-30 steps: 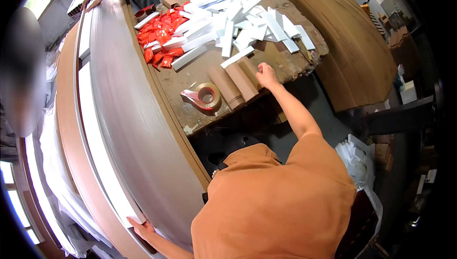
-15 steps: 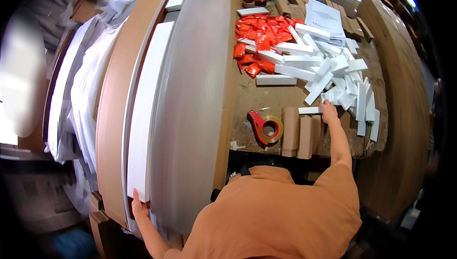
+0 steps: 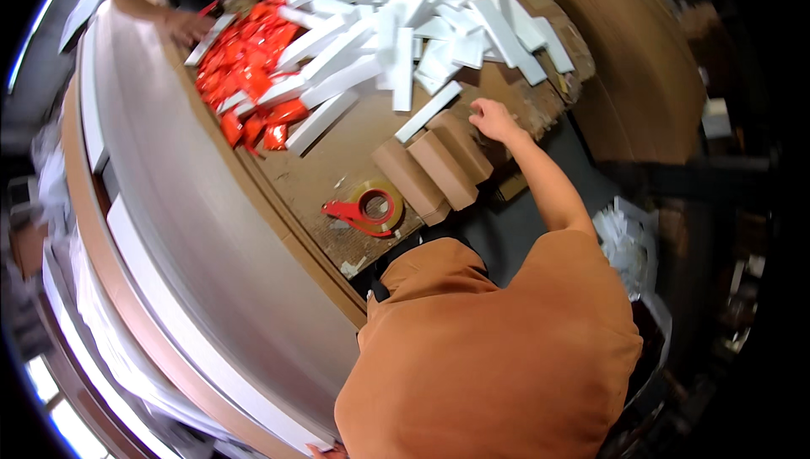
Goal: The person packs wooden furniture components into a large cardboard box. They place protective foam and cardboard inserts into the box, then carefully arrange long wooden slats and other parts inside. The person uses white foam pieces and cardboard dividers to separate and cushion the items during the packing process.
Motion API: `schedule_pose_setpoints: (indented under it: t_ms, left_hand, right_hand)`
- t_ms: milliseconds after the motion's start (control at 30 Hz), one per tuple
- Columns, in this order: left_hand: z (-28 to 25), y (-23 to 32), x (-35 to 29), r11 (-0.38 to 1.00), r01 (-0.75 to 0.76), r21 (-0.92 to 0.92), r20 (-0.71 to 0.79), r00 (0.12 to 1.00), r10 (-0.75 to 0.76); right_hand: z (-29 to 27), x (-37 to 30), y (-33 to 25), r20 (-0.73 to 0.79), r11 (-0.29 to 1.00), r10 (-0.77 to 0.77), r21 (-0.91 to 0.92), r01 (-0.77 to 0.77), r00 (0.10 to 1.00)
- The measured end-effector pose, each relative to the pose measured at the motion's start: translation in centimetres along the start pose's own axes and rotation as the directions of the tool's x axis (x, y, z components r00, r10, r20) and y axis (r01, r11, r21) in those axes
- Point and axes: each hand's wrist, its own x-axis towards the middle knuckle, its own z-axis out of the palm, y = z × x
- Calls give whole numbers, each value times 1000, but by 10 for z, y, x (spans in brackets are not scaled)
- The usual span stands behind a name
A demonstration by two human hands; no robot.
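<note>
My right hand is over the table, its fingers loosely curled and slightly apart, with nothing visible in them. Beside it are several folded brown cardboard pieces, lying side by side. A short white foam block lies along their far ends, apart from my fingertips. At the lower edge, only a bit of my left hand shows, by the near end of a long white strip. The rest of that hand is cut off, so its grip is hidden.
A red tape dispenser lies left of the cardboard. Farther off are heaped white foam blocks and red packets. Another person's hand reaches in at the far left. A long plastic-wrapped bundle runs along the table's left side.
My view has turned, swinging the table and bundle round. My right hand has come away from the short white block's end. My left hand is now mostly out of view. Another person's hand has appeared.
</note>
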Motion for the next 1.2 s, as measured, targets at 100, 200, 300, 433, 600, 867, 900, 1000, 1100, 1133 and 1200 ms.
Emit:
schedule_pose_setpoints:
  t_ms: [100,200,300,433,600,867,900,1000,1100,1133,1200]
  left_hand:
    - [4,11,16,977,-97,191,-62,992,111]
    - [11,43,54,857,-266,441,-54,945,322]
    - [31,78,88,629,-443,639,35,834,551]
    - [86,123,96,313,-631,710,232,629,742]
    - [218,100,36,-68,-880,470,677,310,667]
    - [428,-108,-86,-59,-983,-176,982,-179,58]
    - [445,-134,-123,-85,-979,-183,982,-186,33]
    - [507,-217,-245,-360,-858,-367,919,-276,-280]
    - [553,-301,-345,-557,-675,-483,856,-230,-463]
    - [566,-326,-372,-510,-672,-537,825,-293,-484]
    - [577,-381,-442,-378,-686,-622,758,-406,-511]
  right_hand:
    - [7,-52,28,-25,988,143,-56,-144,989]
    - [31,-97,69,-64,983,182,-18,-184,981]
    - [13,-149,79,-90,956,283,105,-274,955]
    - [1,-236,126,-103,947,320,39,-318,942]
    - [-21,-356,156,145,840,495,173,-514,857]
    - [-6,-563,247,315,343,841,321,-883,441]
    - [5,-583,268,375,308,836,285,-908,401]
    - [46,-641,348,454,342,769,302,-890,449]
    - [-8,-676,390,470,175,815,359,-917,340]
    - [2,-683,422,419,130,857,387,-913,299]
    - [-26,-676,476,450,99,837,432,-897,310]
